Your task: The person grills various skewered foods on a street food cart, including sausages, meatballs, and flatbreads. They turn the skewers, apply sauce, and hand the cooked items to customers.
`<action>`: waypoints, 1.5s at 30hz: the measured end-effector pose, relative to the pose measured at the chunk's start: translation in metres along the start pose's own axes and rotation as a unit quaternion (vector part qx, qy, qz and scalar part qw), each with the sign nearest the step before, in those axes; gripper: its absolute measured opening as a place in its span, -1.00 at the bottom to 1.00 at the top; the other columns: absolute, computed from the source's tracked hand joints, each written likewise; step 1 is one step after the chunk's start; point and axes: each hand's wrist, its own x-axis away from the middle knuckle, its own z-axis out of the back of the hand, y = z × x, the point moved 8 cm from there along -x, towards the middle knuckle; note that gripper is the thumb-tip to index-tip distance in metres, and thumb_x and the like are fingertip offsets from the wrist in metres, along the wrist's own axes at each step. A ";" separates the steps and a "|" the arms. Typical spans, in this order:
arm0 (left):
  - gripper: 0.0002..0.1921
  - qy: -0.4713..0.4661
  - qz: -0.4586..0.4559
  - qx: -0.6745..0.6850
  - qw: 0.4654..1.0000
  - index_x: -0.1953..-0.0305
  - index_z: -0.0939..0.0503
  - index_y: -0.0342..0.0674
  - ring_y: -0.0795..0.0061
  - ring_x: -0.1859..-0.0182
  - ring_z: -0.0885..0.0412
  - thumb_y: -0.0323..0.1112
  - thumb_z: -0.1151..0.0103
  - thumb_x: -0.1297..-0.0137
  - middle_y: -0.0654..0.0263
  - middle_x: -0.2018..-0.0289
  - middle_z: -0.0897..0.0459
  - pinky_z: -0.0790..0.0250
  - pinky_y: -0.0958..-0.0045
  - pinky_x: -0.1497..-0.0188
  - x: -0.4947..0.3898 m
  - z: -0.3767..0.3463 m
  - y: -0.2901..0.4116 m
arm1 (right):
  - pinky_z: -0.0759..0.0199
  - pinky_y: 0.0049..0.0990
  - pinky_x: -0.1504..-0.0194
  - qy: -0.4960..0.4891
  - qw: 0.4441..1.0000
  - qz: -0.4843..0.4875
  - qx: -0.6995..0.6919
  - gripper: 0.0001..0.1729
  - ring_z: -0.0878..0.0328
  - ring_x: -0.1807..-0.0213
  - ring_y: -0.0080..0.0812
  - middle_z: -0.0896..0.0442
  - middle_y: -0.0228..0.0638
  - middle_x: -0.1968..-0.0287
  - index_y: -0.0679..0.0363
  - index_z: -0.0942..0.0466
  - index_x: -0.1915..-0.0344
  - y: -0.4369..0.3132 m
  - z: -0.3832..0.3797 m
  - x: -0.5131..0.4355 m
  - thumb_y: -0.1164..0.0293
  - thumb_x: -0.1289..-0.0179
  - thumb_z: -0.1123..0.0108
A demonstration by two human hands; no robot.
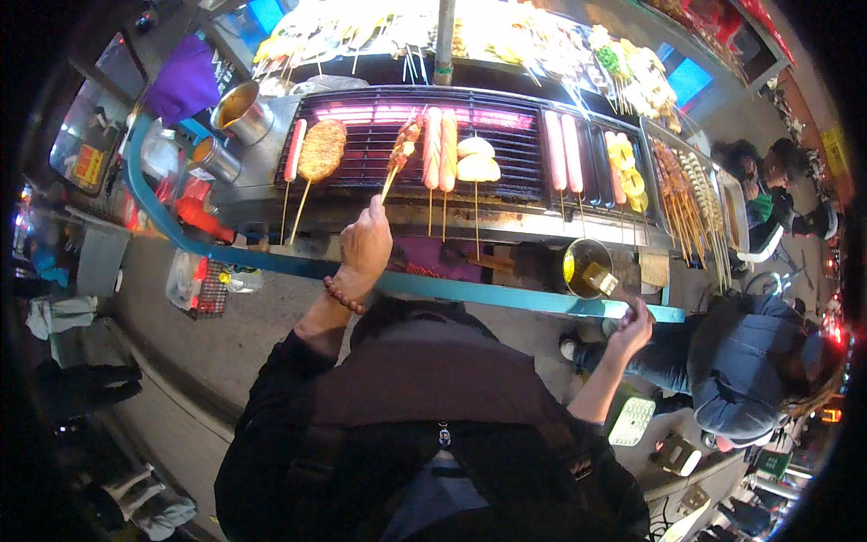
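My left hand [366, 244] grips the stick ends of meat skewers [404, 146], whose meat lies over the grill grate [379, 129]. In my right hand [631, 326] is a basting brush [600, 279], its bristles at the mouth of a metal cup [574, 267] with yellowish liquid. Left of the skewers, a flat browned patty [322, 150] on a stick and a thin sausage [296, 150] rest on the grate. To their right lie two scored sausages [440, 149] and a skewer of pale rounded pieces [478, 160]. Two pink sausages [563, 150] sit farther right.
A blue rail [433, 287] curves between me and the grill. Metal sauce pots [242, 114] stand at left, near a red bottle [203, 215]. A tray of skewers [684, 183] is at right. A person in a dark jacket [738, 372] is close on my right.
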 end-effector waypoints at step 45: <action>-0.81 -0.163 0.336 0.826 0.422 -0.01 -0.51 -0.22 0.71 0.65 -0.16 -0.30 0.10 -0.63 0.48 0.56 -0.34 0.00 0.61 0.67 0.026 -0.073 0.022 | -0.49 -0.22 0.20 -0.542 0.519 0.637 0.176 -0.57 -0.57 0.26 -0.06 -0.58 -0.14 0.23 0.27 -0.53 -0.03 -0.068 -0.372 0.327 0.50 -0.12 -0.36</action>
